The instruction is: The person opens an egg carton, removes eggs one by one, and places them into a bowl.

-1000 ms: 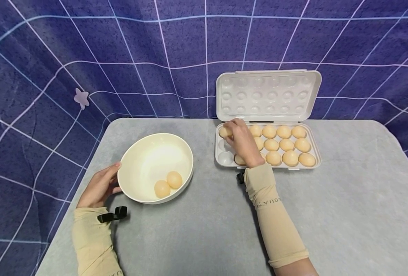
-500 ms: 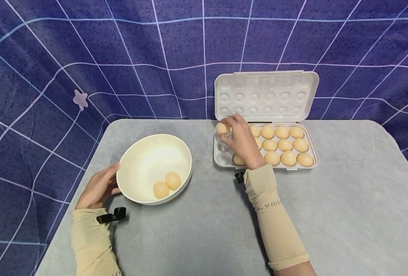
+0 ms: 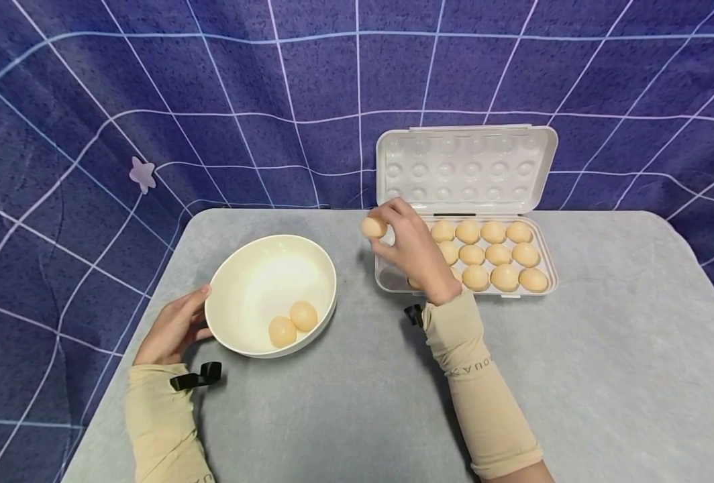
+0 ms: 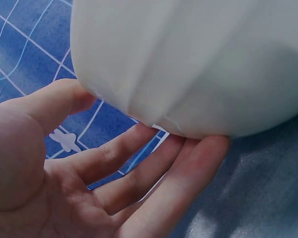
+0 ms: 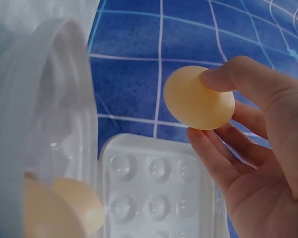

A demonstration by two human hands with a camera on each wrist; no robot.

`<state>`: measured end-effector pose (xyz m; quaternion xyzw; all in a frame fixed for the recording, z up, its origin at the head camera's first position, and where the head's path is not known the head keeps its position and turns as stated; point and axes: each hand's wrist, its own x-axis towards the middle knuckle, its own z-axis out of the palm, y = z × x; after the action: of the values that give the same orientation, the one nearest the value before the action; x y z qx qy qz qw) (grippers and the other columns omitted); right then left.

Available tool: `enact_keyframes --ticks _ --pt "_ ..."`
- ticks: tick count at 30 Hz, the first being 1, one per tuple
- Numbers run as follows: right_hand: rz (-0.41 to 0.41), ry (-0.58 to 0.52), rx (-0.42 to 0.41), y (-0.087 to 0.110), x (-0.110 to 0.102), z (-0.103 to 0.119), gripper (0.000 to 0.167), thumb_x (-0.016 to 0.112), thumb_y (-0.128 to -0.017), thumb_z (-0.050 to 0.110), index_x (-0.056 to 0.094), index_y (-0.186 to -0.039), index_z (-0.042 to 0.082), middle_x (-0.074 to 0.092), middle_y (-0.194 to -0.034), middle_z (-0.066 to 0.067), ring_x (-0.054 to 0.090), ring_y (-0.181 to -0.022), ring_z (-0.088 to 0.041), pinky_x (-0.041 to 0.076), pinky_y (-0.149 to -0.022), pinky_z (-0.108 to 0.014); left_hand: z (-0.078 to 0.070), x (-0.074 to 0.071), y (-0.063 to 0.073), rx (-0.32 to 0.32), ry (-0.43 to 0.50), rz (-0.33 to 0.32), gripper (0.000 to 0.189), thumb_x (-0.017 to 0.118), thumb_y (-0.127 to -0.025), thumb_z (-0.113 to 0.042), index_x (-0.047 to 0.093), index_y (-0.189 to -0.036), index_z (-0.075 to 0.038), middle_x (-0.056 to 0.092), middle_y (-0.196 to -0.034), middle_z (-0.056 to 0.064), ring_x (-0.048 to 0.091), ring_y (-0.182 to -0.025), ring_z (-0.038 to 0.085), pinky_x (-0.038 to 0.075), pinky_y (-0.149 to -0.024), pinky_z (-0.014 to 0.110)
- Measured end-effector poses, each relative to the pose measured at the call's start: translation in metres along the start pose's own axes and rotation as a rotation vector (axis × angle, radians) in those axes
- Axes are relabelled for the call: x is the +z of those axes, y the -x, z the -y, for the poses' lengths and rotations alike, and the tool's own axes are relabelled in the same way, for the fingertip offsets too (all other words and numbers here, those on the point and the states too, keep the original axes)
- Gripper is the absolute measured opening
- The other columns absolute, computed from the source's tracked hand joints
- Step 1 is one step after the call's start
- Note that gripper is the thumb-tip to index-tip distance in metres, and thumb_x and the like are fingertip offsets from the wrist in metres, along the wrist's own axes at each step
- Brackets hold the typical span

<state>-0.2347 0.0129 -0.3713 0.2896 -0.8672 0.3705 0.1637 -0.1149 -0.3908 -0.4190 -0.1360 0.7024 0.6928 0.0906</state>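
In the head view, my right hand [image 3: 414, 251] pinches a pale tan egg [image 3: 373, 227] between thumb and fingers. It holds the egg beyond the left side of an egg box [image 3: 548, 268]. The right wrist view shows the thumb on one side of the egg [image 5: 191, 101] and fingertips underneath. My left hand [image 3: 172, 329] touches the left outer wall of a cream bowl [image 3: 260, 282]. In the left wrist view, its thumb and fingertips rest against the bowl's wall [image 4: 198, 64], fingers spread and relaxed. Two eggs [image 3: 290, 325] lie inside the bowl.
The box's lid [image 3: 468, 168] stands raised behind its tray, which holds rows of eggs [image 3: 496, 253]. My right hand and wrist cover part of the tray. A blue gridded cloth [image 3: 309, 87] hangs behind the grey table [image 3: 345, 402].
My right hand has lifted the egg from the box's back-left corner and moved it left, past the tray's edge. The left hand and bowl stay in place.
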Motion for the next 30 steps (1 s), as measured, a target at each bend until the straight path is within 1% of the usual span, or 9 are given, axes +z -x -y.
enact_keyframes --ticks 3,8,14,17,20,24,30 --pt "0.003 -0.003 -0.024 0.001 0.0 0.005 0.032 0.075 -0.082 0.007 0.067 -0.113 0.002 0.06 -0.111 -0.01 0.059 -0.102 -0.023 0.051 -0.093 -0.035 0.0 0.001 -0.001 0.0 -0.002 0.004 0.053 0.053 -0.104 -0.034 0.04 -0.14 0.002 0.072 -0.1 -0.012 0.069 -0.092 0.004 0.061 -0.071 0.028" --pt "0.041 0.014 -0.073 0.0 0.004 0.016 0.032 0.072 -0.084 0.008 0.067 -0.114 0.002 0.061 -0.115 -0.01 0.058 -0.107 -0.024 0.05 -0.097 -0.034 -0.001 0.0 0.0 0.002 0.004 0.008 0.047 0.053 -0.104 -0.035 0.045 -0.137 -0.001 0.072 -0.099 -0.011 0.069 -0.091 0.005 0.061 -0.07 0.028" --pt "0.103 0.032 -0.133 0.0 0.014 0.028 0.033 0.072 -0.083 0.009 0.068 -0.115 0.002 0.061 -0.115 -0.01 0.058 -0.109 -0.022 0.049 -0.098 -0.032 -0.001 0.001 0.002 0.007 0.016 0.014 0.021 0.054 -0.103 -0.035 0.06 -0.116 -0.019 0.073 -0.098 -0.01 0.07 -0.088 0.006 0.061 -0.07 0.028" --pt "0.117 0.035 -0.154 0.001 0.02 0.033 0.036 0.072 -0.084 0.01 0.067 -0.118 0.003 0.061 -0.115 -0.009 0.057 -0.109 -0.02 0.049 -0.098 -0.03 0.0 0.002 0.001 0.014 0.026 0.016 0.015 0.054 -0.103 -0.034 0.063 -0.11 -0.024 0.073 -0.098 -0.01 0.07 -0.088 0.006 0.061 -0.07 0.028" --pt "0.123 0.032 -0.173 0.001 0.024 0.037 0.036 0.072 -0.084 0.011 0.066 -0.119 0.005 0.061 -0.115 -0.007 0.058 -0.109 -0.019 0.05 -0.097 -0.029 0.0 0.002 0.001 0.016 0.033 0.016 0.014 0.055 -0.103 -0.034 0.065 -0.108 -0.026 0.073 -0.098 -0.01 0.07 -0.088 0.006 0.061 -0.071 0.028" --pt "0.143 0.013 -0.198 0.002 0.029 0.042 0.03 0.071 -0.083 0.01 0.068 -0.112 0.007 0.061 -0.114 -0.006 0.057 -0.109 -0.019 0.049 -0.097 -0.028 0.001 0.002 0.001 0.013 0.039 0.006 0.013 0.056 -0.103 -0.034 0.067 -0.106 -0.027 0.073 -0.098 -0.011 0.07 -0.087 0.006 0.061 -0.07 0.028" --pt "0.181 0.001 -0.217 0.004 0.035 0.045 0.029 0.072 -0.083 0.01 0.069 -0.111 0.007 0.06 -0.112 -0.005 0.055 -0.107 -0.018 0.048 -0.096 -0.026 0.002 0.002 0.001 0.016 0.03 0.004 0.013 0.056 -0.103 -0.034 0.065 -0.108 -0.027 0.073 -0.099 -0.011 0.07 -0.089 0.005 0.061 -0.071 0.028"
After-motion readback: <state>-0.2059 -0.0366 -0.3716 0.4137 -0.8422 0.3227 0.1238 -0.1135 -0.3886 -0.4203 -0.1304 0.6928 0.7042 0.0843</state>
